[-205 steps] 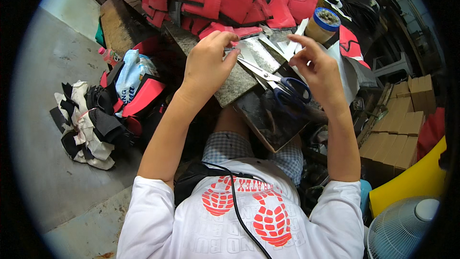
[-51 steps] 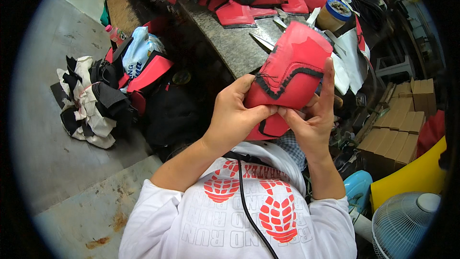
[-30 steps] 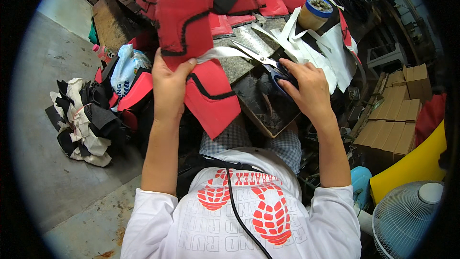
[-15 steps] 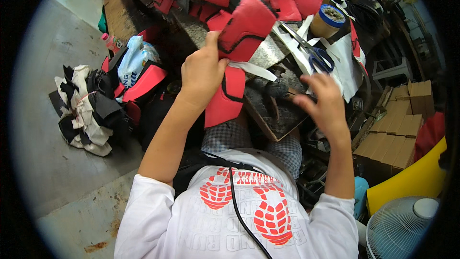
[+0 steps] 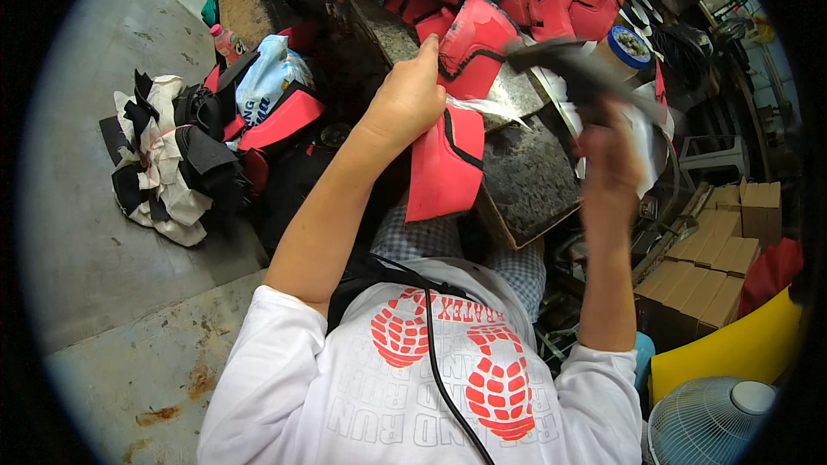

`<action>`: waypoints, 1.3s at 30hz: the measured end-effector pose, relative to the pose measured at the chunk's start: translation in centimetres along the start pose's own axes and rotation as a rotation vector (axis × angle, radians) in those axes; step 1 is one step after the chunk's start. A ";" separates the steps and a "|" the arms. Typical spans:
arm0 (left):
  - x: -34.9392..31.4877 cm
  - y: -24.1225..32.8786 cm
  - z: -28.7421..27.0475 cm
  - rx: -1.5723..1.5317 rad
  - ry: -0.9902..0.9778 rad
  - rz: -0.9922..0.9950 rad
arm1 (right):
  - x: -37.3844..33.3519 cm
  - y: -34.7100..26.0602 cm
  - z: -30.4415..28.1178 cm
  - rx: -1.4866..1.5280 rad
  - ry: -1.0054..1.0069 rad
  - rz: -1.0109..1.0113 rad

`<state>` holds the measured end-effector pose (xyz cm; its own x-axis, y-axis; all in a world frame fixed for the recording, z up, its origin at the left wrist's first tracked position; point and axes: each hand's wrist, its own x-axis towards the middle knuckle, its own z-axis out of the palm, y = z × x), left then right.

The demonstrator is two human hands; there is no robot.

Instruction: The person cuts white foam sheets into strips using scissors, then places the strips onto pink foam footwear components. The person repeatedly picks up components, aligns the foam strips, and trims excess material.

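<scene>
Lying at the left of the frame, a bundle of black and white fabric scraps (image 5: 164, 168) sits beside a blue-and-white plastic bag (image 5: 274, 65) and a pinkish-red strip (image 5: 284, 123). Left of centre, the left hand (image 5: 409, 93) has its fingers closed on the edge of a red padded panel (image 5: 450, 168) with black trim, which hangs from the grip toward the person's lap. Another red leaf (image 5: 472, 52) stands up above the grip, tilted right; whether the two are joined is hidden by the hand. A thin white strip (image 5: 491, 106) juts out rightward between them.

The red pieces look light, padded and flexible, soft enough to fold yet firm enough to keep an outline; nothing suggests they are fragile. Their smooth faces may slide a little, so a pinch at the middle, where the leaves meet, seems the surest hold. The strip looks limp and would follow a light fingertip pull.

Right of centre is a black-topped block (image 5: 530, 176), below and apart from the raised tool. At the upper right, the right hand (image 5: 612, 151) is wrapped around the handle of a dark hammer (image 5: 573, 65); motion blur hides the exact finger positions. The hammer looks head-heavy and rigid, best held low on its handle. A blue-rimmed jar (image 5: 627, 52) stands just behind it.
</scene>
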<state>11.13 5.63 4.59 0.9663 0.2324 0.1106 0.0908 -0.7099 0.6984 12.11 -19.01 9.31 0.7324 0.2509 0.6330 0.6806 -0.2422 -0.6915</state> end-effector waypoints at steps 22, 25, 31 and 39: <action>-1.7 -0.9 0.0 -0.197 0.182 0.020 | 0.9 0.5 2.4 -0.163 -0.203 0.006; -1.7 -0.7 0.2 -0.119 0.212 0.054 | 0.9 0.1 3.8 -0.499 -0.439 0.022; -1.5 -0.6 -0.2 -0.138 0.178 -0.002 | 1.3 0.1 2.1 -0.314 -0.335 -0.039; -1.4 1.4 -0.1 0.106 0.099 -0.018 | 0.7 1.0 1.3 -0.580 -0.458 -0.044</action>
<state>9.92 4.41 5.50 0.9364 0.3063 0.1714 0.1380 -0.7703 0.6226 13.29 -17.88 8.65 0.7085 0.6070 0.3600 0.7036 -0.6474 -0.2931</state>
